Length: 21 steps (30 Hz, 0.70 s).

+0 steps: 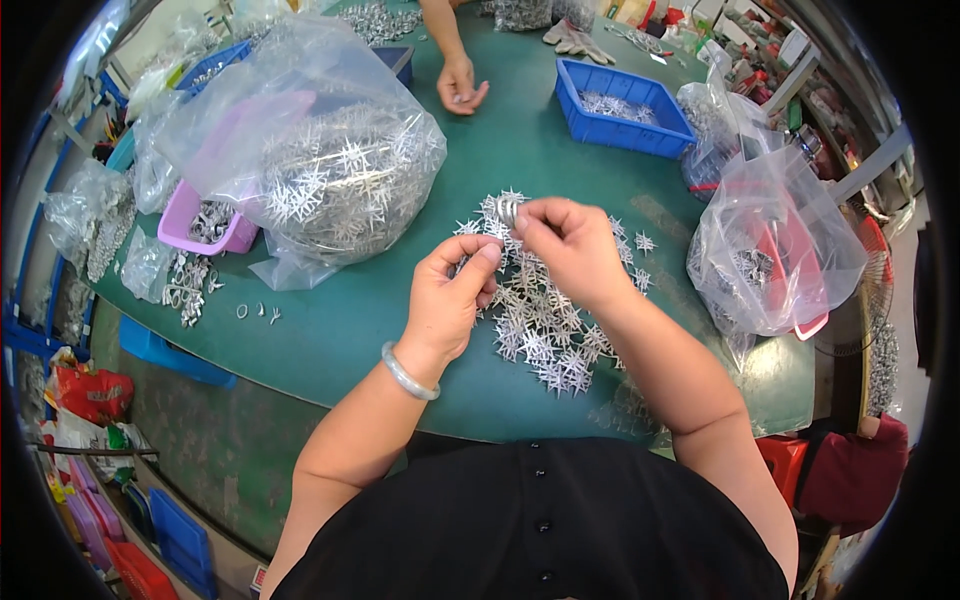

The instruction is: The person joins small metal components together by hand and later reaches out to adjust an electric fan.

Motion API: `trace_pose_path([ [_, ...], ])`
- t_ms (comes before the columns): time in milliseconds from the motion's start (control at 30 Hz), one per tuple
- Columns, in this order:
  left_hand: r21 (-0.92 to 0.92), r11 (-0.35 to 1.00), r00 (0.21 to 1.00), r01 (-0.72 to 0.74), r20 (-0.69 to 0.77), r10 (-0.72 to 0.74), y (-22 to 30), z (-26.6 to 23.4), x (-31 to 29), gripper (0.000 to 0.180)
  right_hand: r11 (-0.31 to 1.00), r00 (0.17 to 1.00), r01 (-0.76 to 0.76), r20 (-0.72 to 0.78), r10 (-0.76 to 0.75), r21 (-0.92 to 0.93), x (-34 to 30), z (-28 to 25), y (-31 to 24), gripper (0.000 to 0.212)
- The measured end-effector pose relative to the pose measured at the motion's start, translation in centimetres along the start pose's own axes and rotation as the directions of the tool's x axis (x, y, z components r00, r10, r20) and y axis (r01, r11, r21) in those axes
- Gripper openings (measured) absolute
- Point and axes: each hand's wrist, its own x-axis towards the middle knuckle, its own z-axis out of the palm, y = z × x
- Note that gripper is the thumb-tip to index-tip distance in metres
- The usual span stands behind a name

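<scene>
Over a heap of silvery star-shaped metal pieces [550, 340] on the green table, both my hands are raised close together. My right hand [575, 250] pinches a small stack of silver rings [508, 210] between thumb and fingers. Just left of it, my left hand [455, 290] is closed, thumb against curled fingers; what it grips is too small and hidden to name. A pale bangle [405, 375] circles my left wrist. One loose star piece [644, 242] lies to the right of the heap.
A large clear bag of star pieces [345, 190] stands left, beside a pink basket [240, 236] and loose ring parts [187, 287]. Another person's hand [460, 88] rests at the far side. A blue bin [640, 142] and a clear bag with a red scoop [780, 260] are right.
</scene>
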Motion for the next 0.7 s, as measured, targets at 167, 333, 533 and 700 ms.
trace_pose_path([
  [167,-0.221,0.937,0.962,0.27,0.114,-0.25,0.1,-0.9,0.5,0.016,0.997,0.997,-0.055,-0.043,0.058,0.06,6.7,-1.0,0.8,0.017],
  [333,-0.345,0.868,0.931,0.358,0.204,-0.303,0.5,-1.5,1.0,0.025,0.997,0.988,-0.042,-0.144,0.052,0.071,12.3,-2.0,0.1,0.015],
  [533,-0.32,0.865,0.921,0.387,0.184,-0.343,0.3,-1.7,0.8,0.032,0.988,0.959,-0.128,-0.245,0.145,0.082,17.2,-3.4,0.3,0.013],
  [700,-0.348,0.858,0.925,0.379,0.171,-0.339,0.4,-2.0,0.4,0.032,0.99,0.96,-0.134,-0.245,0.139,0.036,20.4,-3.4,1.4,0.012],
])
